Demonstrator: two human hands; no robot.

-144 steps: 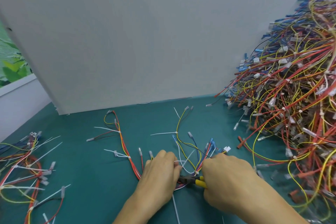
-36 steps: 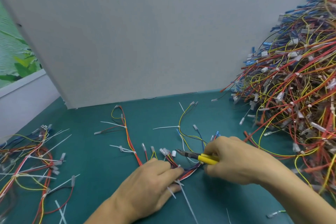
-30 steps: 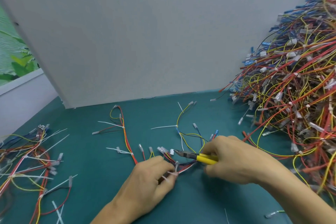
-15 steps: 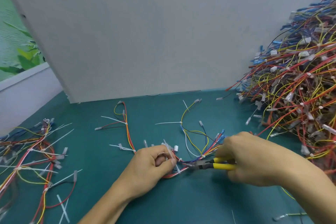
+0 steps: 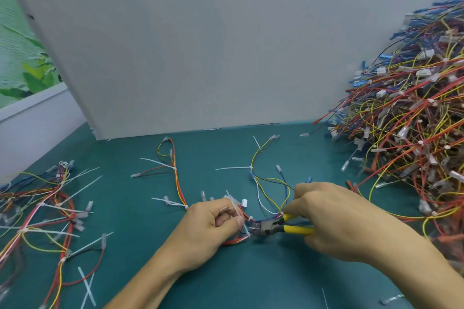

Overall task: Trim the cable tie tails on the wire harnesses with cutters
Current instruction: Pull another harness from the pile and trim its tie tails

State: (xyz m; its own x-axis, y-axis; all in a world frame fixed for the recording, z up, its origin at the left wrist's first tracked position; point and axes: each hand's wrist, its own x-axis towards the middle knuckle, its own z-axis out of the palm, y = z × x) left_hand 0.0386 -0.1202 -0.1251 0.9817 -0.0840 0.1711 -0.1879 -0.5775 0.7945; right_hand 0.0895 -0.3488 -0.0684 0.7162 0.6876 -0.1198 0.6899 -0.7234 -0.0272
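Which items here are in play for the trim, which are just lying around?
In play:
left hand
right hand
yellow-handled cutters
held harness

Lying about:
harness heap, right
harness bunch, left
loose cut tails
grey panel

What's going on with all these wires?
A person is trimming cable ties on a wire harness lying on a green table. The left hand pinches the harness, while the right hand holds yellow-handled cutters with the tip at a tie. A big pile of harnesses sits on the right; more lie on the left.
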